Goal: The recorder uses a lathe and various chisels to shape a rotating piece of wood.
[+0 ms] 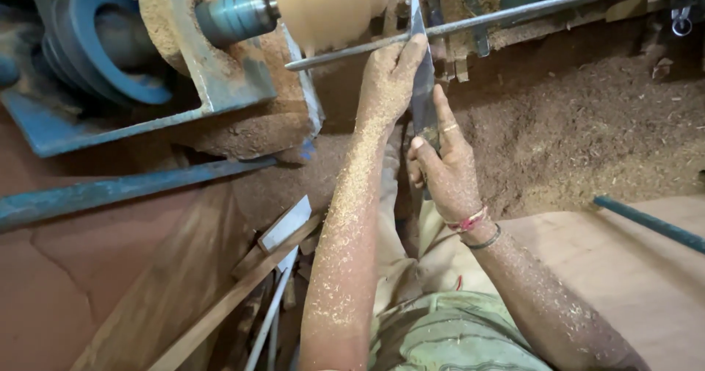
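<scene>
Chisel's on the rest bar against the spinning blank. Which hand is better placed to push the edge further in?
Probably the right hand: it grips the chisel lower down, behind the blade. The left hand sits up at the rest bar, pinning the blade near the wooden blank, so it steadies.

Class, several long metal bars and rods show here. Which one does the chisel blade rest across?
The thin grey rod running below the spinning wood. The chisel crosses it, pressed by the left hand; the blue bars lie apart.

A long flat grey chisel (424, 84) lies across a thin metal rod (477, 24), tip against a blurred pale wooden workpiece (334, 7)
</scene>
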